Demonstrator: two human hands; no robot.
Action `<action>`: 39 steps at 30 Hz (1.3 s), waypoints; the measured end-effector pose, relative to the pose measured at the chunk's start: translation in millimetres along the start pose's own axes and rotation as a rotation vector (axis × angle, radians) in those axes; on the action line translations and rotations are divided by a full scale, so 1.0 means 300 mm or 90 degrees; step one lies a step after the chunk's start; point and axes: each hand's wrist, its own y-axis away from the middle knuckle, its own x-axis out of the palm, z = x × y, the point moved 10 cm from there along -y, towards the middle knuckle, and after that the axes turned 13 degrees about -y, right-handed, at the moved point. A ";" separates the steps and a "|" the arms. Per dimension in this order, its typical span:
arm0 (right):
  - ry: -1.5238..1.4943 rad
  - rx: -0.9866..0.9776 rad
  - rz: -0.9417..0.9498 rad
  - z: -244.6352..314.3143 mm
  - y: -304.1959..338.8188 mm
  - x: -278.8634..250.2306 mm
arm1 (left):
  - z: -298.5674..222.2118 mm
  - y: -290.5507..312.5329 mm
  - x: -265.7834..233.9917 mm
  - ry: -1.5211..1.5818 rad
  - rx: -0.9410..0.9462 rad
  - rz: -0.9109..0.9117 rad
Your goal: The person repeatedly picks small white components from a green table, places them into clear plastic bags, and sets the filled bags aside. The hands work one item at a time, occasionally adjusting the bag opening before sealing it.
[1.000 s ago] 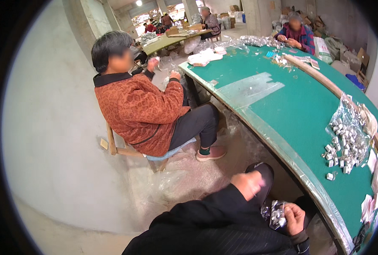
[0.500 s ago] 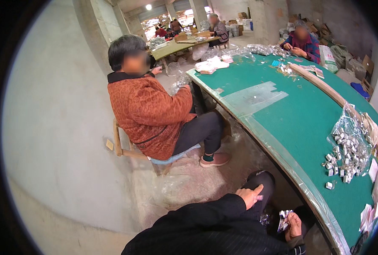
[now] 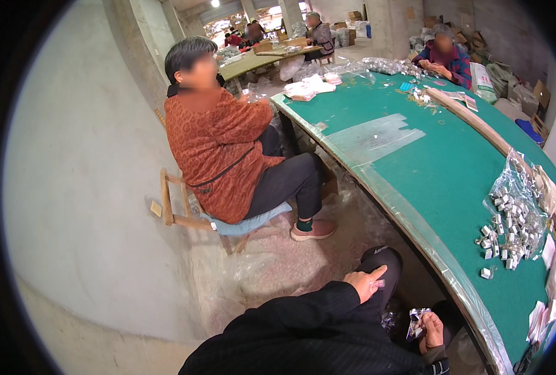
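Observation:
My left hand (image 3: 362,285) is over my dark-trousered knee (image 3: 384,259), its index finger stretched out. The other fingers are curled round a small pinkish slip (image 3: 377,284), mostly hidden by the hand. Lower and to the right, beside the table edge, my right hand (image 3: 433,331) pinches a small shiny plastic packet (image 3: 417,322) between thumb and fingers. What lies inside the packet is too small to make out. More shiny packets (image 3: 389,320) show in my lap between the two hands.
A green-topped table (image 3: 409,187) curves along my right, with a plastic-edged rim. On it lie a bag of small white-and-silver pieces (image 3: 509,222), a wooden bar (image 3: 472,122) and paper slips (image 3: 539,320). A co-worker in an orange jacket (image 3: 218,156) sits ahead on a wooden chair (image 3: 181,212).
The co-worker in the orange jacket has sat up and turned toward the table, hands now nearer its corner. My hands have hardly moved and hold the same things.

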 end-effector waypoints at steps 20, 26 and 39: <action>-0.008 0.011 -0.002 0.028 0.022 0.032 | -0.011 -0.009 -0.017 -0.008 0.001 0.050; -0.007 0.020 -0.021 0.031 0.030 0.034 | -0.019 -0.010 -0.021 -0.005 0.035 0.056; 0.069 -0.018 0.005 0.035 0.051 0.006 | 0.575 -0.065 0.127 0.522 -0.226 0.165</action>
